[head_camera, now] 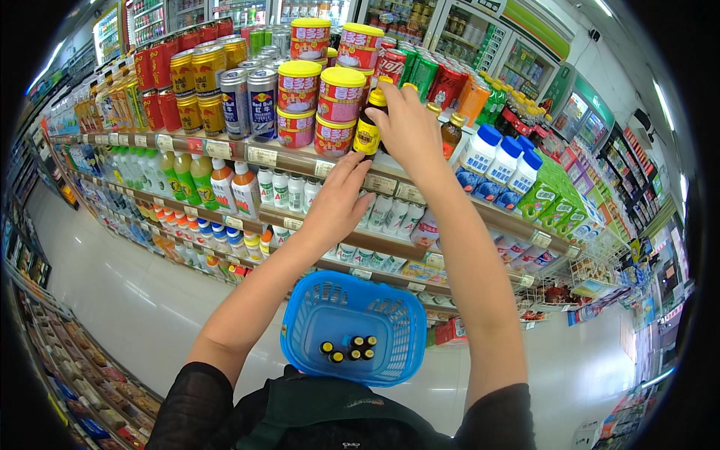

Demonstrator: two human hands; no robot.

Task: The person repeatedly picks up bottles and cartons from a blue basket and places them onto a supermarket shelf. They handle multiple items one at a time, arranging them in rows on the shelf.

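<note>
A dark bottle with a yellow cap and yellow label (367, 135) stands at the front edge of the top shelf. My right hand (409, 126) is around its upper part, thumb across the front and fingers by the cap. More yellow-capped bottles behind are partly covered by that hand. Below, my left hand (339, 197) has its fingertips at the bottle's base, by the shelf lip, fingers spread and grasping nothing. A blue plastic shopping basket (413, 368) sits beneath my arms, close to my body. Inside it are several small capped bottles (356, 347), seen from above.
Red cans with yellow lids (340, 101) are stacked left of the bottle, beside Red Bull cans (262, 104). Blue-capped white bottles (499, 157) stand to the right. Price tags line the shelf edge (287, 160). Lower shelves hold more drinks. Glass-door coolers (467, 34) line the back.
</note>
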